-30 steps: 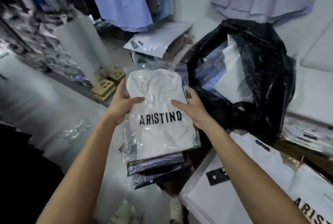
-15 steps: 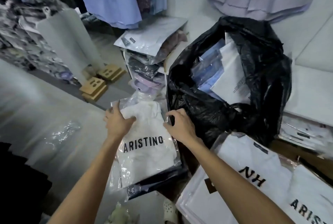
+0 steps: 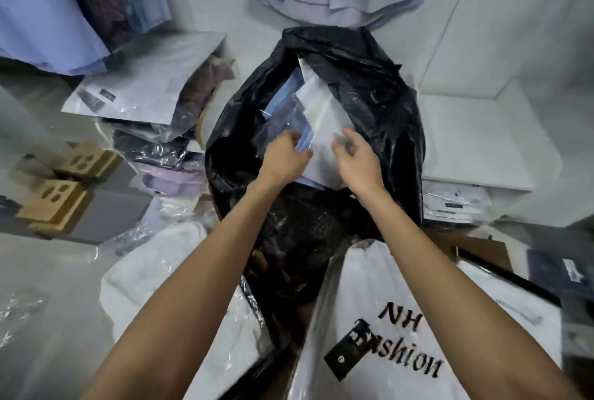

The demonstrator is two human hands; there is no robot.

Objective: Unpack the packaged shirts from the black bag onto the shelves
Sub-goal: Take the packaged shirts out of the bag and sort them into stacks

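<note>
Both hands reach into the mouth of the black bag, which wraps around them on every side. The left hand curls its fingers over the edge of a blue packaged shirt, while the right hand, just beside it, hovers with fingers loosely bent over a white packet; blur hides whether it grips. A stack of packaged shirts lies well left of the left hand.

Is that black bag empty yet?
Not empty: the black bag gapes open, with blue and white packaged shirts showing inside it.
</note>
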